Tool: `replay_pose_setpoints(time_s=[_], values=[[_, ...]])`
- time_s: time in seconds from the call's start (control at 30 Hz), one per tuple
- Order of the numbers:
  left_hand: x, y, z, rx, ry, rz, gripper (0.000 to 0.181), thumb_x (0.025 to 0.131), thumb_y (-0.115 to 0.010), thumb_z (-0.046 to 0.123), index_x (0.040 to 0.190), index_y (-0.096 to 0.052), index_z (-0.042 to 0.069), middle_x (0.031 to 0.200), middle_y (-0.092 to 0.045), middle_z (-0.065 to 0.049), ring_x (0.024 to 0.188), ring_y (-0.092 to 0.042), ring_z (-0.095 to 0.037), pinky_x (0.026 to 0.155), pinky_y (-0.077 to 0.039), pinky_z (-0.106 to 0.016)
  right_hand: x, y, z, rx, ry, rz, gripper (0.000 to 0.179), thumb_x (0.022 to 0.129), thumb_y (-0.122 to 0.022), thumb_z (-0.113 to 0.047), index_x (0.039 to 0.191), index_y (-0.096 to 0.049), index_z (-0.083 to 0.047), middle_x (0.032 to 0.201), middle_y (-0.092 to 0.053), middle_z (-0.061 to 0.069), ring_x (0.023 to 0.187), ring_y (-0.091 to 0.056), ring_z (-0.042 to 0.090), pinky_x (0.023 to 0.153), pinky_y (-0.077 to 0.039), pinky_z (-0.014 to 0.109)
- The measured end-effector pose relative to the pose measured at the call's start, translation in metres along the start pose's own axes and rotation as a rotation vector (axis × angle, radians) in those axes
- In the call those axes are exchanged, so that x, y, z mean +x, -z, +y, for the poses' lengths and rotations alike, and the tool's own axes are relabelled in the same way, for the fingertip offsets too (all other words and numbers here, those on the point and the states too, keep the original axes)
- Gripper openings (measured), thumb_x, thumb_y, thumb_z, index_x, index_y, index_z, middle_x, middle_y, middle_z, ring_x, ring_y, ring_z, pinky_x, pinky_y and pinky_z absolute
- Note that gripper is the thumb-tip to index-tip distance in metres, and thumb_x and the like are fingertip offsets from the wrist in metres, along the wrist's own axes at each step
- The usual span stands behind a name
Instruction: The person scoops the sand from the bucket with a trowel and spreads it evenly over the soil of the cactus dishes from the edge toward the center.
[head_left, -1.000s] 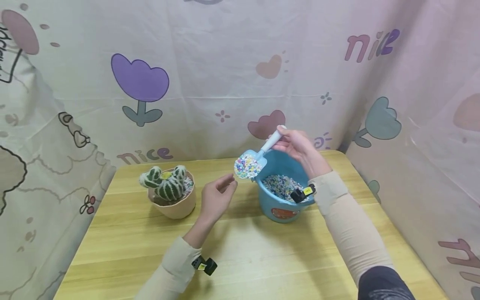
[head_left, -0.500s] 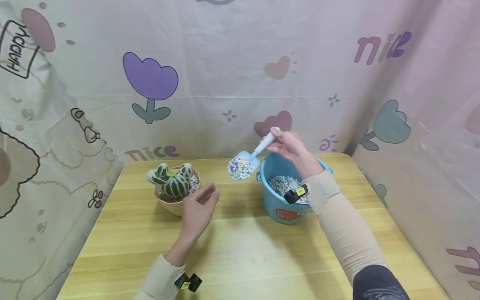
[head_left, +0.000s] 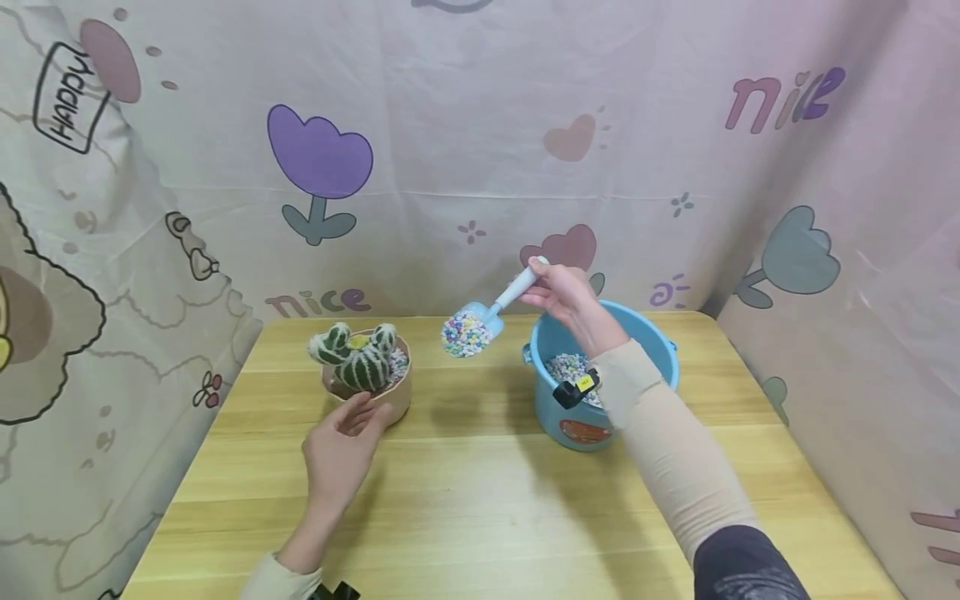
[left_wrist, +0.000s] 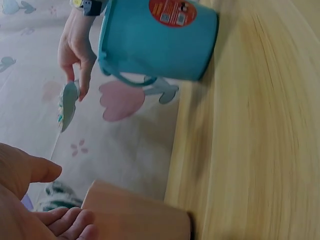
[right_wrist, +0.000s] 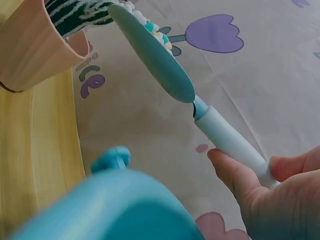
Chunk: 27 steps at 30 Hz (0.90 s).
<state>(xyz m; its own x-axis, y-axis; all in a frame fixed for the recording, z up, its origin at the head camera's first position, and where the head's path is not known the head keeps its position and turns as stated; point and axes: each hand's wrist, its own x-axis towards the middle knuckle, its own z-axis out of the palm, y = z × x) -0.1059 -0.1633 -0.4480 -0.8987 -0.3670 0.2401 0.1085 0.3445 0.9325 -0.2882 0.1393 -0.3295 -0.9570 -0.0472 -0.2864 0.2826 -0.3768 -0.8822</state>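
My right hand [head_left: 567, 302] grips the white handle of a small blue shovel [right_wrist: 155, 60], heaped with colourful pebbles [head_left: 465, 333]. The shovel is up in the air between the bucket and the pot, its scoop toward the pot. A blue bucket [head_left: 558, 417] below my right forearm holds more of these pebbles. At the left stands a peach flowerpot [left_wrist: 135, 215] with a striped green cactus [head_left: 365, 365] and some pebbles inside. My left hand [head_left: 341, 454] is at the near side of the pot, thumb and fingers apart in the left wrist view, its fingertips overlapping the rim in the head view.
A light wooden table [head_left: 465, 500] bears the pot and the bucket. Behind it and along both sides hangs a printed cloth [head_left: 450, 125]. The bucket's blue side lug [right_wrist: 112, 157] sticks out near the shovel handle in the right wrist view.
My left hand has moved left and down, from beside the shovel to the flowerpot. The right hand has carried the loaded shovel left, away from over the bucket's edge toward the pot.
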Motion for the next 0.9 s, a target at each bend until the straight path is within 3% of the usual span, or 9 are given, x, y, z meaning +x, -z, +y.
replay_pose_setpoints(time_s=[0.1, 0.2, 0.3, 0.4, 0.47, 0.53, 0.6, 0.77, 0.9], values=[[0.002, 0.01, -0.005, 0.024, 0.001, 0.022, 0.045, 0.09, -0.086, 0.019, 0.124, -0.073, -0.007, 0.111, -0.079, -0.023, 0.083, -0.065, 0.016, 0.075, -0.054, -0.002, 0.002, -0.006, 0.004, -0.014, 0.008, 0.014, 0.015, 0.109, -0.056, -0.014, 0.117, -0.06, -0.002, 0.089, -0.072, 0.013, 0.138, -0.055, 0.045, 0.092, -0.064, 0.041], [0.005, 0.018, -0.009, 0.073, -0.023, 0.062, 0.049, 0.088, -0.089, 0.021, 0.125, -0.073, -0.006, 0.109, -0.08, -0.022, 0.083, -0.067, 0.011, 0.074, -0.052, -0.001, 0.003, -0.01, 0.007, -0.016, 0.01, 0.033, 0.017, 0.109, -0.057, -0.014, 0.119, -0.06, -0.001, 0.105, -0.071, 0.02, 0.137, -0.057, 0.044, 0.094, -0.064, 0.041], [0.01, 0.025, -0.013, 0.158, -0.052, 0.101, 0.059, 0.085, -0.091, 0.024, 0.131, -0.07, -0.005, 0.109, -0.079, -0.021, 0.089, -0.071, -0.006, 0.075, -0.051, -0.001, 0.004, -0.014, 0.011, -0.022, 0.012, 0.043, 0.027, 0.109, -0.057, -0.015, 0.13, -0.058, 0.002, 0.13, -0.066, 0.029, 0.136, -0.059, 0.043, 0.098, -0.063, 0.041], [0.019, 0.031, -0.017, 0.237, -0.057, 0.097, 0.073, 0.083, -0.092, 0.029, 0.14, -0.063, -0.005, 0.126, -0.072, -0.024, 0.104, -0.073, -0.032, 0.086, -0.062, -0.022, 0.005, -0.017, 0.014, -0.029, 0.014, 0.048, 0.038, 0.109, -0.057, -0.015, 0.141, -0.054, 0.005, 0.138, -0.061, 0.032, 0.135, -0.061, 0.043, 0.102, -0.061, 0.043], [0.027, 0.035, -0.02, 0.276, -0.049, 0.047, 0.085, 0.083, -0.092, 0.033, 0.148, -0.055, -0.007, 0.142, -0.062, -0.029, 0.117, -0.069, -0.045, 0.097, -0.062, -0.041, 0.006, -0.019, 0.017, -0.033, 0.017, 0.057, 0.042, 0.109, -0.057, -0.016, 0.145, -0.053, 0.006, 0.129, -0.065, 0.029, 0.134, -0.062, 0.043, 0.103, -0.06, 0.044], [0.037, 0.039, -0.022, 0.302, -0.029, -0.029, 0.097, 0.083, -0.091, 0.039, 0.155, -0.044, -0.008, 0.157, -0.048, -0.031, 0.13, -0.06, -0.052, 0.107, -0.055, -0.059, 0.007, -0.021, 0.019, -0.035, 0.019, 0.071, 0.043, 0.109, -0.057, -0.016, 0.145, -0.052, 0.006, 0.115, -0.067, 0.024, 0.133, -0.063, 0.042, 0.104, -0.06, 0.045], [0.047, 0.042, -0.026, 0.331, -0.011, -0.112, 0.109, 0.083, -0.09, 0.045, 0.16, -0.033, -0.008, 0.164, -0.036, -0.032, 0.139, -0.051, -0.056, 0.113, -0.049, -0.064, 0.007, -0.024, 0.022, -0.024, 0.02, 0.076, 0.044, 0.109, -0.058, -0.014, 0.146, -0.052, 0.007, 0.105, -0.066, 0.019, 0.133, -0.062, 0.043, 0.106, -0.059, 0.047], [0.07, 0.048, -0.033, 0.364, 0.002, -0.275, 0.124, 0.082, -0.088, 0.053, 0.168, -0.014, 0.002, 0.171, -0.021, -0.031, 0.155, -0.026, -0.056, 0.123, -0.032, -0.07, 0.007, -0.034, 0.027, -0.019, 0.021, 0.081, 0.045, 0.109, -0.058, -0.014, 0.148, -0.051, 0.007, 0.105, -0.063, 0.017, 0.133, -0.063, 0.042, 0.107, -0.058, 0.048], [0.081, 0.051, -0.034, 0.346, 0.009, -0.369, 0.123, 0.082, -0.087, 0.057, 0.171, -0.013, 0.014, 0.172, -0.021, -0.029, 0.156, -0.025, -0.055, 0.123, -0.029, -0.073, 0.009, -0.039, 0.03, -0.025, 0.02, 0.09, 0.046, 0.109, -0.058, -0.015, 0.15, -0.051, 0.006, 0.102, -0.063, 0.016, 0.131, -0.065, 0.041, 0.106, -0.059, 0.047]])
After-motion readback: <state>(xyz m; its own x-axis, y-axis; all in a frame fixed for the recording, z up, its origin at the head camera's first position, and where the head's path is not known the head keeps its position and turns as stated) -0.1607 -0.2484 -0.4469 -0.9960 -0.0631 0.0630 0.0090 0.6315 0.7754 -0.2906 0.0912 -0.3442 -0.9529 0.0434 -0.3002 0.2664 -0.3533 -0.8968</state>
